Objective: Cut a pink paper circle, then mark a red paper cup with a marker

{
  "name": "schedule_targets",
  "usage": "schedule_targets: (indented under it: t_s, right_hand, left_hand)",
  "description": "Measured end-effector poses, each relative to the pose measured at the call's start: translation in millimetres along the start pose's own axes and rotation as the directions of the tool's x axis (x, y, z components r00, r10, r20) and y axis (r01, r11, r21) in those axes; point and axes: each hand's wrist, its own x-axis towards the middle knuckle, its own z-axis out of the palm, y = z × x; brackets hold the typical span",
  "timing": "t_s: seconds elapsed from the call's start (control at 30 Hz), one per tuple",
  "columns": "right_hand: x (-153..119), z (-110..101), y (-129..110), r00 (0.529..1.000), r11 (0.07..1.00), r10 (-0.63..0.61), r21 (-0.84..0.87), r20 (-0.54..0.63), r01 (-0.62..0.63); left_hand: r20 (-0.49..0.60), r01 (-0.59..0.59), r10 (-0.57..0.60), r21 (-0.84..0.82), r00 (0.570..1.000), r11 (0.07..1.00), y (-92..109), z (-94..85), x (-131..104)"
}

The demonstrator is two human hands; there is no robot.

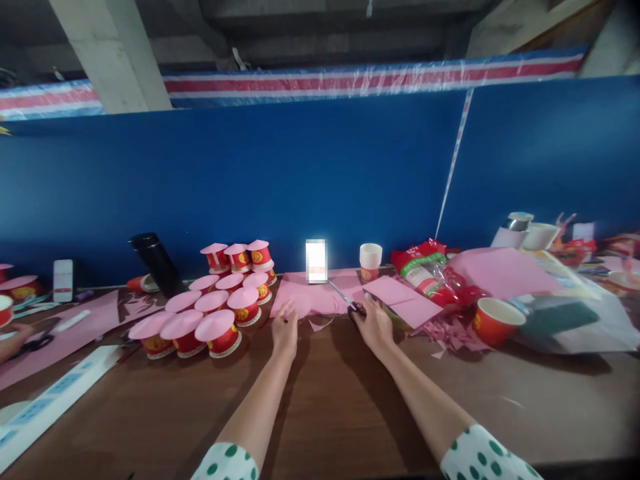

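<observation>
My left hand (285,331) pinches the edge of a round pink paper disc (301,305), which overlaps pink paper sheets (330,301) lying flat on the table. My right hand (374,327) grips the dark handles of a pair of scissors (341,294). Their blades point forward and left over the sheets; I cannot tell how far apart the blades are. Just below the sheets lies a small pink offcut (320,325). To the left stand several upturned red paper cups (220,341) topped with pink paper cones, some of them stacked.
A lit phone (317,261) stands behind the sheets. To its right are a paper cup (371,262), a red plastic bag (425,270), pink scraps (455,333) and a tipped cup (497,321). A black bottle (157,265) leans at left. Another person's hand (15,340) shows far left.
</observation>
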Motion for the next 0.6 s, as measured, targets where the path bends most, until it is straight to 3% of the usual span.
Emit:
schedule_targets:
  t_s: [0.13, 0.23, 0.47, 0.6]
  right_hand:
    - [1, 1, 1, 1.0, 1.0, -0.013, -0.007, 0.003, 0.013]
    - [0, 0, 1, 1.0, 0.999, -0.023, -0.035, 0.001, 0.023]
    - [-1, -3, -1, 0.997, 0.997, -0.047, -0.06, 0.06, 0.051]
    - [-5, -4, -8, 0.985, 0.993, -0.115, 0.002, 0.126, 0.116]
  left_hand:
    - [0.017, 0.086, -0.085, -0.213, 0.996, 0.973, 0, -3.3, 5]
    - [0.018, 0.107, -0.106, -0.279, 0.994, 0.955, 2, -8.0, 7]
    - [0.071, 0.158, -0.146, -0.215, 0.987, 0.964, 7, -9.7, 2]
    - [0.007, 0.069, -0.068, -0.147, 0.998, 0.987, 9, -9.1, 1]
